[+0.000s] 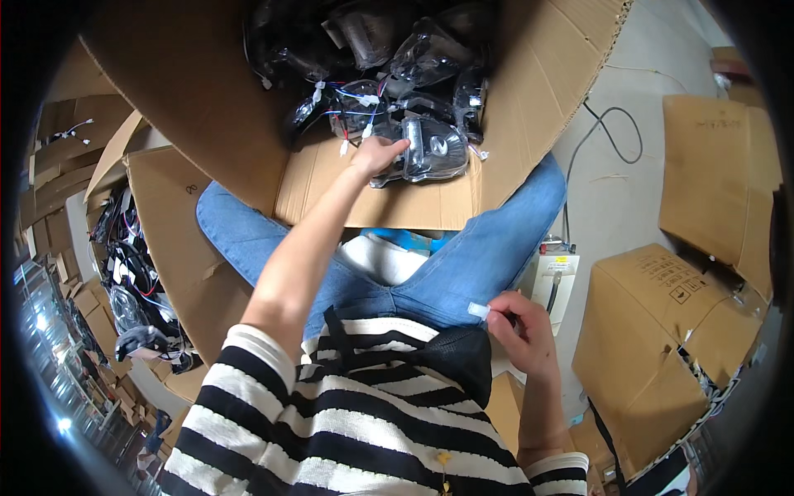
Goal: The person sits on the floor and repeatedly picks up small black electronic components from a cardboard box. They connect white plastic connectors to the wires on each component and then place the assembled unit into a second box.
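My left hand (380, 155) reaches into an open cardboard box and grips the left edge of a headlamp (437, 149). The lamp has a clear lens and dark housing, and its thumb-side edge is pressed by my thumb; the other fingers are partly hidden. Close by, a white wire connector (366, 131) hangs from red and blue wires. Over my right thigh, my right hand (523, 332) pinches a small whitish translucent piece (478, 311), too small to name surely. More bagged dark lamps (426, 58) are heaped deeper in the box.
The cardboard box (546, 91) stands between my knees, its front flap (380, 202) toward me. Another carton (178, 248) with wired parts (132, 273) is on the left. Closed cartons (653, 331) stand at right, near a pale device (554, 277) with a black cable (595, 124).
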Demonstrator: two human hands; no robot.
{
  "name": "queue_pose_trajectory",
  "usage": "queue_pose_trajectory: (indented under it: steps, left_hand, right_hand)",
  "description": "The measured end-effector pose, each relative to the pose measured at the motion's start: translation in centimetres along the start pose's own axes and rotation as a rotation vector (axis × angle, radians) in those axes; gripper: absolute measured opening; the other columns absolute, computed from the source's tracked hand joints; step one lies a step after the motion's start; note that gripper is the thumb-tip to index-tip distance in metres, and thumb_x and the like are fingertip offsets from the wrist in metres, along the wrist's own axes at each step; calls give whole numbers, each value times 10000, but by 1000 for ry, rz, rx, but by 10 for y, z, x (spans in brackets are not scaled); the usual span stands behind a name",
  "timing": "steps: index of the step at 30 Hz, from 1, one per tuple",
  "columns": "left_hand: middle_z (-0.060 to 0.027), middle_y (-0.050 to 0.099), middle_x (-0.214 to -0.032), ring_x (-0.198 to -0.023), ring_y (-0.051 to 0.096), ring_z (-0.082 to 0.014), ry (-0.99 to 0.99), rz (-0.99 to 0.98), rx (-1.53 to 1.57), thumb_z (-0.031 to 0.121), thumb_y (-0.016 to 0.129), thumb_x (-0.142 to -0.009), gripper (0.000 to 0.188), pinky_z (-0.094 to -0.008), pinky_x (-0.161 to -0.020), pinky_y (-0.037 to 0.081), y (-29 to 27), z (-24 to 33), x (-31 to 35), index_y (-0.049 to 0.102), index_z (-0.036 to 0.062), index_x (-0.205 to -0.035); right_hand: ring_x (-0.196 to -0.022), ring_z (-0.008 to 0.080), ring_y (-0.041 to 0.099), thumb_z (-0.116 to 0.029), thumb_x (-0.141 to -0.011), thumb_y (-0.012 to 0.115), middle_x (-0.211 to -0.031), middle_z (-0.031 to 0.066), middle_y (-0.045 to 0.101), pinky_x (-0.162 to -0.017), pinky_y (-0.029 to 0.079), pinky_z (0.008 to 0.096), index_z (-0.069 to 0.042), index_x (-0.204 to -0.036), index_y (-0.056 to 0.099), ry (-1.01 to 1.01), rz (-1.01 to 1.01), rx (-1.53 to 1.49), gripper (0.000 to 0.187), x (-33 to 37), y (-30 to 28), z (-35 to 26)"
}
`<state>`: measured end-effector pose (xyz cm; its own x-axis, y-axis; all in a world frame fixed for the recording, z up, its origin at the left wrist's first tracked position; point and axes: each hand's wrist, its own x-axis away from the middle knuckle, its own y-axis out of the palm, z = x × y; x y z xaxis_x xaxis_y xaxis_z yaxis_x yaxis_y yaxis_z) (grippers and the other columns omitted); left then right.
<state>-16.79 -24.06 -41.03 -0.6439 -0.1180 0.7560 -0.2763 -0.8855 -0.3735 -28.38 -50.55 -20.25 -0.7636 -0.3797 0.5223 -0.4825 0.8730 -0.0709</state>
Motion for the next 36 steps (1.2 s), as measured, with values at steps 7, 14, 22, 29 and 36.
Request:
queue_pose_trajectory:
  steps: [7, 14, 22, 29, 36]
  left_hand:
    - [-105, 577, -777, -660, 521, -168, -123, 53, 286, 319, 682, -663, 439, -299, -581, 411, 37, 5, -37, 587, -63, -858]
    - [-154, 568, -938, -802, 567, -221, -197, -39, 569, 315, 697, -648, 584, -344, -708, 442, 46, 32, -25, 501, -108, -1000]
    - [-181, 525, -1018, -931, 519, -285, 501, 393, -3, 207, 685, -642, 671, -376, -834, 391, 13, 4, 54, 345, -14, -1176]
    - [-60, 500, -1056, -1025, 455, -190, 972, 377, -936, 104, 558, -659, 501, -400, -949, 249, -36, -42, 123, 423, 85, -1141]
    - [-73, 518, -994, -980, 476, -208, 905, 131, -917, 213, 576, -676, 311, -419, -926, 281, -23, -78, 126, 528, 73, -950]
  right_hand:
    - [-500, 21, 367, -44, -777, 523, -592, -17, 468, -443, 289, 175, -14, -759, 532, 26, -20, -72, 36, -13, -2, 7]
    - [-502, 21, 367, -39, -773, 528, -586, -21, 464, -447, 293, 178, -16, -771, 531, 7, -51, -36, 23, -25, 1, 0]
    - [-499, 27, 368, -48, -769, 539, -575, -16, 467, -450, 297, 181, -11, -776, 542, 52, -36, 10, 37, -22, 2, 2]
    - [-483, 27, 348, -47, -767, 542, -569, -7, 470, -439, 286, 187, -7, -775, 544, 29, -48, 43, 40, -27, 10, 2]
    - [-476, 27, 334, -28, -762, 540, -555, -6, 450, -430, 275, 188, -9, -766, 539, 3, -44, 103, 19, -23, 15, 7]
